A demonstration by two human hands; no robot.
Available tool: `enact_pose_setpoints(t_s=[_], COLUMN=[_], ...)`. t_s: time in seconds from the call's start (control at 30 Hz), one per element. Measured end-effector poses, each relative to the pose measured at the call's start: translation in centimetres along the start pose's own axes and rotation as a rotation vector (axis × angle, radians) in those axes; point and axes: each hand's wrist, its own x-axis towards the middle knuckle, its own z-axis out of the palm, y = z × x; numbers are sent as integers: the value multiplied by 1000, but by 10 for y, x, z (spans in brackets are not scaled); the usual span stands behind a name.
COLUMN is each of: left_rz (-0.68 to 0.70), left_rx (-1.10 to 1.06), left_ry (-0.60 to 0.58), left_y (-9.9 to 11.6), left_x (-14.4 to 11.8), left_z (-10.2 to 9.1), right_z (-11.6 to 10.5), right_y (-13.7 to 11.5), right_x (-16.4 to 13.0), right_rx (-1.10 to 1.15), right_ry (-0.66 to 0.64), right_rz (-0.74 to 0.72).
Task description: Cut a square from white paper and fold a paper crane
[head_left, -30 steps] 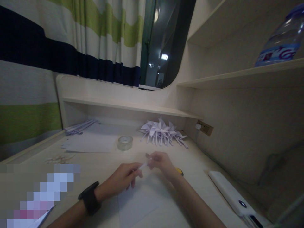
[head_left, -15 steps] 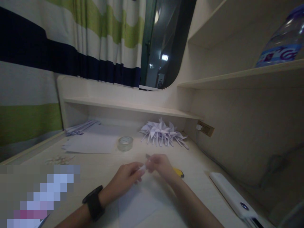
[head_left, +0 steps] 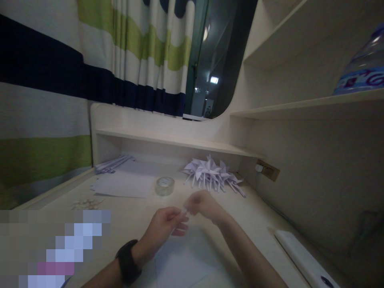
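My left hand (head_left: pixel 168 225), with a black watch (head_left: pixel 128 262) on the wrist, pinches a small white piece of paper (head_left: pixel 183 212) between thumb and forefinger. Its lower fingers are loosely curled. My right hand (head_left: pixel 202 206) is closed, fingertips pinched at the other end of that piece; most of the piece is hidden and its form is blurred. Below both hands lies a white paper sheet (head_left: pixel 180 260) on the desk. Behind them stand a roll of clear tape (head_left: pixel 165 187) and a pile of white paper pinwheels (head_left: pixel 210 174).
A stack of white paper (head_left: pixel 126 182) lies back left, with folded paper strips (head_left: pixel 115 164) behind. Small pale sticks or scraps (head_left: pixel 87 203) are at left. A white box-like object (head_left: pixel 303 256) lies at right, below a wall socket (head_left: pixel 270 171). A bottle (head_left: pixel 363 72) stands on the shelf.
The view has shifted, so the scene sits further right and lower. My hands stay together at the white piece. The yellow object by my right wrist is now hidden.
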Motion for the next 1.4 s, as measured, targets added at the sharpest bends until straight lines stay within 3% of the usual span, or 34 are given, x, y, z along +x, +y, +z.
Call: enact_pose_setpoints(t_s=[0.4, 0.57, 0.67, 0.8, 1.1, 1.3, 1.4], left_rz=[91, 83, 80, 91, 143, 135, 167], left_rx=[52, 23, 5, 10, 114, 77, 147], left_ry=[132, 139, 139, 141, 124, 186, 147], left_y=[14, 16, 16, 15, 20, 27, 27], left_x=[-5, -5, -4, -1, -2, -5, -4], left_z=[4, 2, -1, -7, -12, -12, -13], right_z=[2, 8, 13, 17, 25, 29, 28], right_y=[-17, -15, -17, -23, -24, -24, -22], right_x=[20, 24, 22, 17, 13, 11, 12], right_rx=[-30, -59, -220, -458, -415, -457, -495], right_ry=[-97, -4, 57, 148, 168, 188, 183], right_rz=[5, 3, -12, -151, -107, -200, -204])
